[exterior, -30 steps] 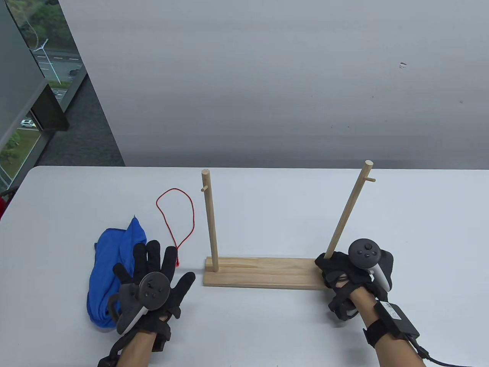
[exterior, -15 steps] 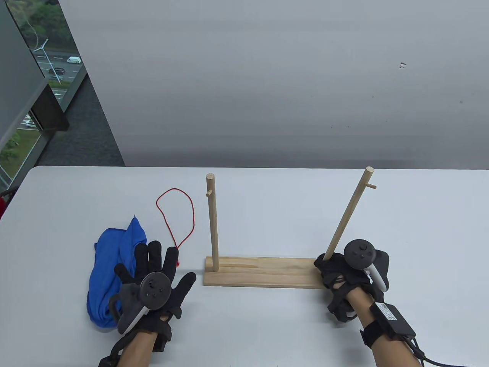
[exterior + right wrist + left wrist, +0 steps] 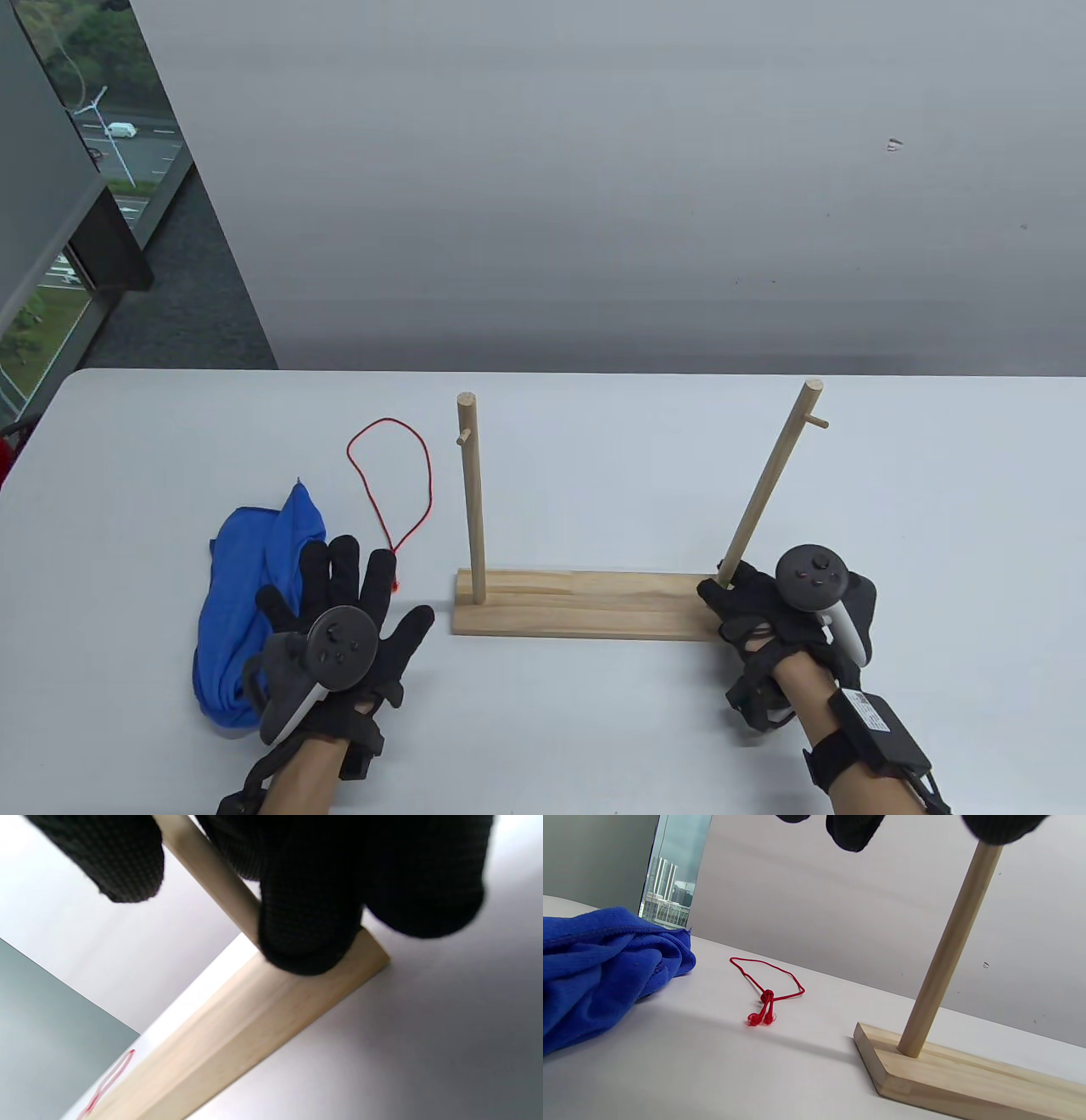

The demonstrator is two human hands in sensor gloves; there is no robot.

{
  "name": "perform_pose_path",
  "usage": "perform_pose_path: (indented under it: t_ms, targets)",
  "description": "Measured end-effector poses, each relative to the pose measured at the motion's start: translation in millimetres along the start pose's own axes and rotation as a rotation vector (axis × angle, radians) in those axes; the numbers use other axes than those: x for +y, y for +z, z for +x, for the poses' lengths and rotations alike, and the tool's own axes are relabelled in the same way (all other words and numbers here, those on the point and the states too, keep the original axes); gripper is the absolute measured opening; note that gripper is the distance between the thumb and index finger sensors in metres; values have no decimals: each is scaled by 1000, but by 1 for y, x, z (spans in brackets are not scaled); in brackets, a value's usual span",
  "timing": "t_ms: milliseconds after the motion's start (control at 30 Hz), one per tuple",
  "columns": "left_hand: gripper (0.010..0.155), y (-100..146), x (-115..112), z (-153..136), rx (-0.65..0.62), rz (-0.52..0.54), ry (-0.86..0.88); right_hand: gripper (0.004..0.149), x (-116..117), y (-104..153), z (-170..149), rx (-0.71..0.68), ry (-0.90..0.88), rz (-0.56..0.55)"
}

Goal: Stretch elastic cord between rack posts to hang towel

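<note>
The wooden rack's base (image 3: 585, 604) lies mid-table with a left post (image 3: 471, 501) and a right post (image 3: 768, 488). My right hand (image 3: 755, 607) grips the right post at its foot; the right wrist view shows fingers (image 3: 309, 921) around the post (image 3: 208, 870) above the base (image 3: 237, 1027). My left hand (image 3: 356, 586) lies open with its fingers spread, partly over the blue towel (image 3: 237, 577). The red cord (image 3: 390, 475) lies loose in a loop, its knotted end by my left fingertips. The left wrist view shows the cord (image 3: 765, 993), towel (image 3: 598, 959) and left post (image 3: 946, 950).
The white table (image 3: 594, 722) reaches a grey wall behind. A window sits at the far left. Each post has a small peg near its top.
The rack has shifted slightly in my right hand: both post tops sit a little lower in the view. My left hand, the towel and the cord have not moved.
</note>
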State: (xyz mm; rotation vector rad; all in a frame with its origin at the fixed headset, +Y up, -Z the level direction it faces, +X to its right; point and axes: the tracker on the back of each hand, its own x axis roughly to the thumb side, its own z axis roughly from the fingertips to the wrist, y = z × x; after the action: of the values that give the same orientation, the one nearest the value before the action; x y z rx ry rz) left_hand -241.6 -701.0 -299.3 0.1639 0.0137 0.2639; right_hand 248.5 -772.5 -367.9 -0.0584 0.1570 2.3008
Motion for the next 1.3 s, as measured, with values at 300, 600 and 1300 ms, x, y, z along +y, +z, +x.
perform_pose_path:
  t_ms: [300, 600, 1300]
  targets:
    - [64, 0, 9, -8, 40, 99, 22, 78, -34, 49, 7, -105, 56, -126]
    - [50, -7, 24, -10, 122, 38, 63, 84, -51, 69, 12, -153, 408, -256]
    - [59, -150, 8, 25, 299, -511, -227, 83, -59, 75, 15, -135, 463, -297]
